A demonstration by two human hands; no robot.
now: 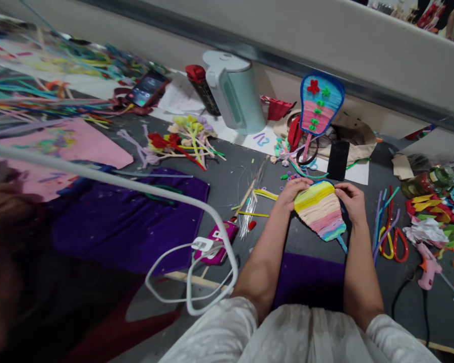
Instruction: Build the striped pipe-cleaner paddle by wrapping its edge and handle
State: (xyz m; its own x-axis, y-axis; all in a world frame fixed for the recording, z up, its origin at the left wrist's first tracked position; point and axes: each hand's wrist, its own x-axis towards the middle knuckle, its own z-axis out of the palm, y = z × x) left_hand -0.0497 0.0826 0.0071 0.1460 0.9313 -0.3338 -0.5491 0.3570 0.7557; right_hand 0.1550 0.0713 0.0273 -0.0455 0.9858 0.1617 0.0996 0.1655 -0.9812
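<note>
Between both hands is a small fan-shaped piece (320, 209) with fuzzy stripes of yellow, cream, pink and blue, like rows of pipe cleaners. Its short blue stem points down toward my body. My left hand (293, 192) pinches its upper left edge, and my right hand (351, 199) pinches the upper right edge. Dark blue trim shows along the top edge and near my right fingers. Just beyond stands a similar finished-looking fan (321, 108) in blue and pink, with a red flower, green shapes and a blue border.
At right lie scissors (401, 246), loose pipe cleaners (380, 222), a pink glue gun (429, 267) and a glass jar (431, 180). A pale kettle (236, 93) stands at the back. A white cable (212, 206) crosses the left side, near a purple cloth (136, 227) and a blurred person.
</note>
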